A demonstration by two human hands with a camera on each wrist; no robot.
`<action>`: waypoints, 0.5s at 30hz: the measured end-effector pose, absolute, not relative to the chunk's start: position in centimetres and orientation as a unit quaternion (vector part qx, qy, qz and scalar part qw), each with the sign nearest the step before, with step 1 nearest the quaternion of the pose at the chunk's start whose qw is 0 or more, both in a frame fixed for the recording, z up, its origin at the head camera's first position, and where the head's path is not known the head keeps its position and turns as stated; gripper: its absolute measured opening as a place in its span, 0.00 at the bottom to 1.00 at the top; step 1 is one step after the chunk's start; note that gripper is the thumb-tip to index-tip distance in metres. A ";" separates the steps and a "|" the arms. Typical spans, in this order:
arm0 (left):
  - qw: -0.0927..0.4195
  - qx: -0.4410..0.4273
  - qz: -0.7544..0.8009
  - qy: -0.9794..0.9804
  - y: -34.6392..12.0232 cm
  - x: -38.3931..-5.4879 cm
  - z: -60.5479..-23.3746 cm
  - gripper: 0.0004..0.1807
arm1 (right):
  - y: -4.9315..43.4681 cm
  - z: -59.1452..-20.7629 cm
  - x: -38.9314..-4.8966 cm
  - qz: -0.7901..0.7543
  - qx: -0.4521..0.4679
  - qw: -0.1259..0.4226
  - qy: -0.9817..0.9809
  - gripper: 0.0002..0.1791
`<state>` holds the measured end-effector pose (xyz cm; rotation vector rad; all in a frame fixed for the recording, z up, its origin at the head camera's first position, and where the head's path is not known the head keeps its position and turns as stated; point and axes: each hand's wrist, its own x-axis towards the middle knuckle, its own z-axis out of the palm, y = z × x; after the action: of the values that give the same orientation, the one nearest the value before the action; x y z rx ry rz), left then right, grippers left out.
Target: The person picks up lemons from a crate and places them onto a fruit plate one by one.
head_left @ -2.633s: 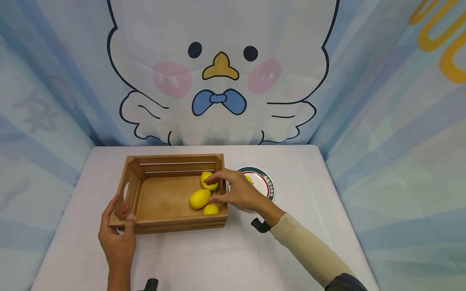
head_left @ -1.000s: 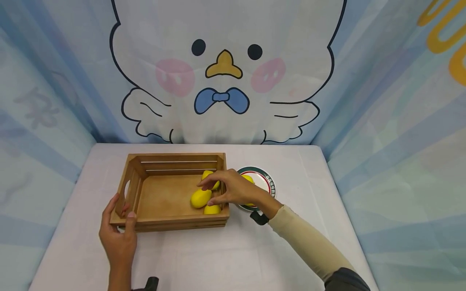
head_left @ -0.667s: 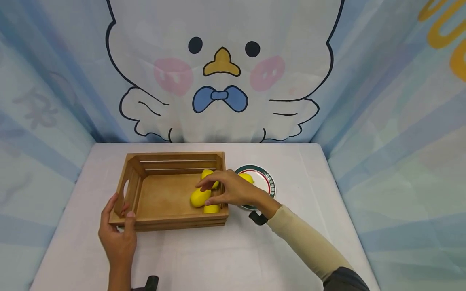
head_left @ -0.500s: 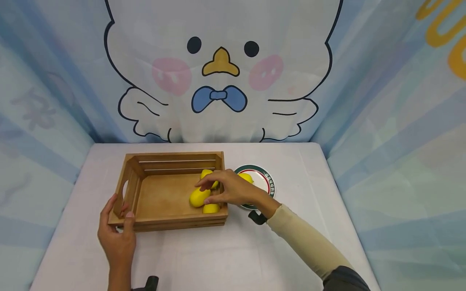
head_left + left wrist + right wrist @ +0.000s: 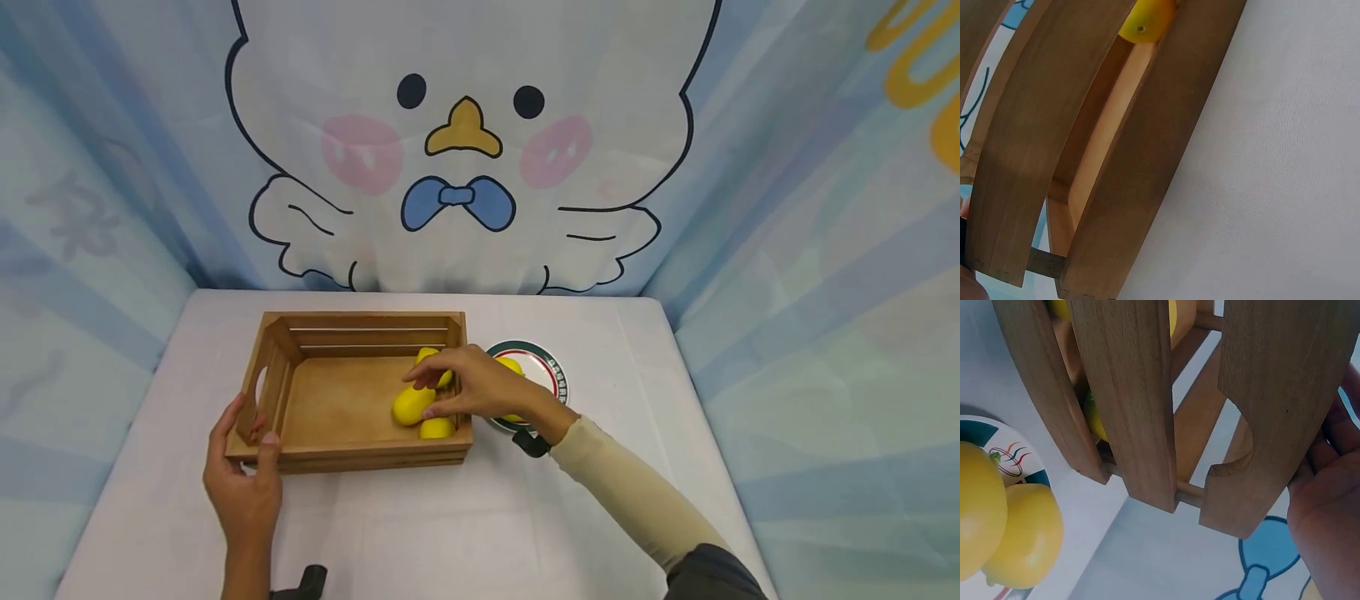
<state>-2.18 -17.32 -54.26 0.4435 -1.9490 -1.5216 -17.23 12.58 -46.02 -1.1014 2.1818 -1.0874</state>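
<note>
Lemons in the crate: three, bunched at the right end; the middle lemon point(image 5: 412, 406) lies farthest from the right wall, the back lemon point(image 5: 427, 354) is partly behind fingers, the front lemon point(image 5: 437, 428) partly behind the near wall.
Lemon handling: probably light, firm and smooth-skinned, apt to roll; best pinched across the rounded middle, thumb opposite fingers.
Right hand point(image 5: 487, 383): reaches over the crate's right wall, thumb and fingers spread apart above the lemons, apparently grasping nothing; whether a fingertip touches a lemon cannot be told.
Crate point(image 5: 352, 456): slatted wood, stiff, likely moderate in weight; the cut-out handles in its end walls offer the surest hold.
Left hand point(image 5: 247, 492): grips the crate's left end by the near-left corner, thumb over the rim.
Plate point(image 5: 538, 373): beside the crate's right wall, bearing at least two lemons point(image 5: 1029, 537); probably hard and breakable, best lifted by its rim.
Plate marks: rim lettering point(image 5: 558, 375) too small to read.
Table point(image 5: 450, 533): white-covered; crate and plate sit toward its far edge.
Backdrop lettering point(image 5: 909, 97): orange, cut off at the side, no full word readable.
Brands: none legible.
</note>
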 end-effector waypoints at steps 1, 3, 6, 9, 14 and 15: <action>0.310 0.167 -0.576 -0.738 -17.3 -2.2 -54.3 0.36 | 12.5 -46.0 -17.2 -0.392 -0.404 0.232 0.793 0.29; 0.311 0.166 -0.578 -0.736 -17.4 -2.3 -54.3 0.36 | 12.4 -46.0 -17.3 -0.384 -0.412 0.233 0.793 0.28; 0.312 0.165 -0.580 -0.734 -17.4 -2.3 -54.5 0.36 | 12.3 -45.9 -17.3 -0.368 -0.423 0.234 0.794 0.28; 0.312 0.166 -0.580 -0.734 -17.4 -2.2 -54.5 0.36 | 12.2 -45.6 -17.3 -0.347 -0.432 0.230 0.800 0.28; 0.310 0.167 -0.577 -0.736 -17.4 -2.2 -54.4 0.36 | 11.9 -45.1 -17.4 -0.328 -0.443 0.227 0.803 0.29; 0.309 0.168 -0.578 -0.737 -17.4 -2.2 -54.4 0.36 | 11.9 -45.1 -17.4 -0.326 -0.443 0.229 0.803 0.29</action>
<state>-2.24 -17.39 -54.40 0.4437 -1.9466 -1.5266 -17.44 11.89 -45.09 -1.2202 2.2107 -0.8988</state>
